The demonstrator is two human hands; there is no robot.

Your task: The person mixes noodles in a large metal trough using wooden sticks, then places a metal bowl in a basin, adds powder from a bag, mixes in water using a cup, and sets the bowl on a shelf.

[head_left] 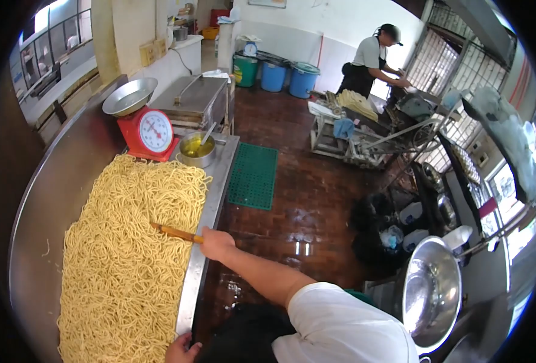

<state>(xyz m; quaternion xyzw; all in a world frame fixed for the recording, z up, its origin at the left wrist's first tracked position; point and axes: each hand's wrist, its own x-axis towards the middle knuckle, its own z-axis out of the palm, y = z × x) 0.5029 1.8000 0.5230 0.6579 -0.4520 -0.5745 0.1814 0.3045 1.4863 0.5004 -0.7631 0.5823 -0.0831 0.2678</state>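
Note:
My right hand [218,243] is closed around the end of a wooden stick [177,232], which reaches left over the table edge. Its far end touches a broad, thick heap of yellow noodles [123,260]. The heap lies in a metal-topped table [47,199] with a raised back wall. At the bottom of the view, my left hand [183,349] is by the table's front rim, its fingers slightly apart and partly cut off by the frame; I see nothing held in it. Beyond the noodles stand a red dial scale [150,134] with a metal pan and a pot [196,151] of yellow liquid holding a utensil.
A green mat [253,175] lies on the wet-looking brown floor [298,224]. Across the room a person [368,63] works at a machine [371,130]. Blue and green bins [273,75] line the back wall. A large metal wok [432,290] is at my right.

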